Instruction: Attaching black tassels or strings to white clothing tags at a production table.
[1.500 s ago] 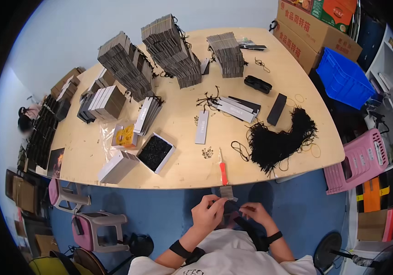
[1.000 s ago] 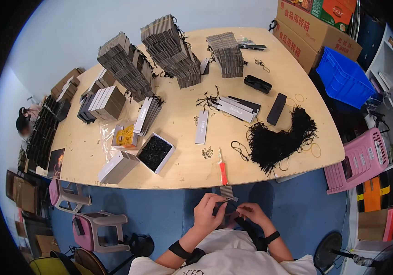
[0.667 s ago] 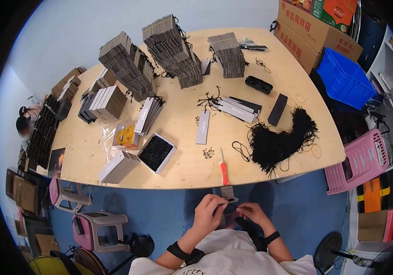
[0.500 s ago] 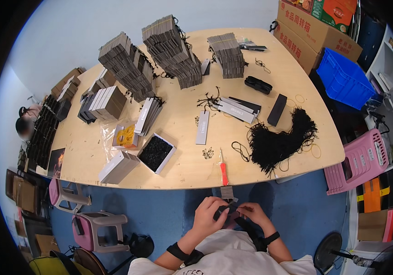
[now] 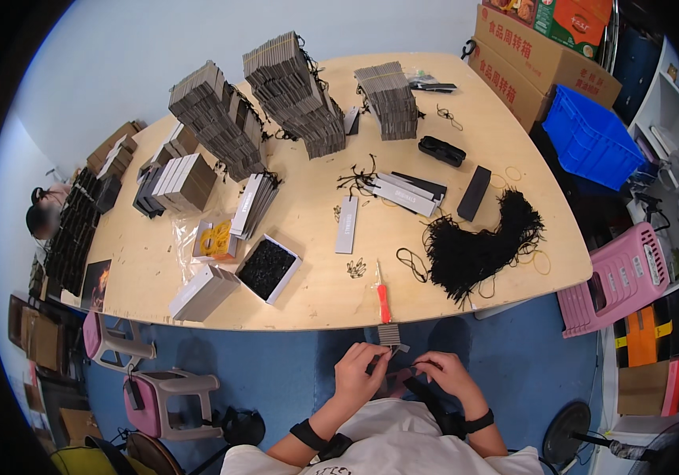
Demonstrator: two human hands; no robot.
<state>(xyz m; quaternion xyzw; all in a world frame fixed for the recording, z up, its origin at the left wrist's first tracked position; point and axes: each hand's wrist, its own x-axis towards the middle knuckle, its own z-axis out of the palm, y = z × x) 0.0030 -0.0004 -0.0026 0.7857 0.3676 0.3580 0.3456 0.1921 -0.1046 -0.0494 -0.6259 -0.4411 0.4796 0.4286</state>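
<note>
1. At the far left, a person [image 5: 42, 218] shows beside rows of stacked dark items [image 5: 72, 233].
2. On the left part of the table [image 5: 323, 305] stand grey-sided boxes [image 5: 185, 180]; farther back rise 2 tall stacks of grey tags, the left stack [image 5: 216, 119] and the middle stack [image 5: 296, 95].
3. Nearer the front sit a small box of yellow bands [image 5: 215, 237], a leaning row of grey tags [image 5: 254, 207] and an open white box holding small black pieces [image 5: 268, 269].
4. The left hand [image 5: 361, 372] is in front of the table's near edge, fingers bent, thumb and forefinger pinched on a small thin piece [image 5: 391, 351], too small to identify.
5. Beyond the hands, a single grey tag [image 5: 346, 226] lies near a red-handled tool [image 5: 383, 301]; a ribbed grey piece [image 5: 389, 336] shows just past the left fingertips.
6. The right hand [image 5: 444, 372] is apart from the left hand, fingers curled, thumb and forefinger nearly together on a thin black cord [image 5: 416, 364] in the gap between the 2 hands.
7. On the table's right lies a heap of black cords [image 5: 486, 247], with a black box [image 5: 475, 193] behind it.
8. At the far right are a blue crate [image 5: 593, 138] and a pink stool [image 5: 616, 277].
</note>
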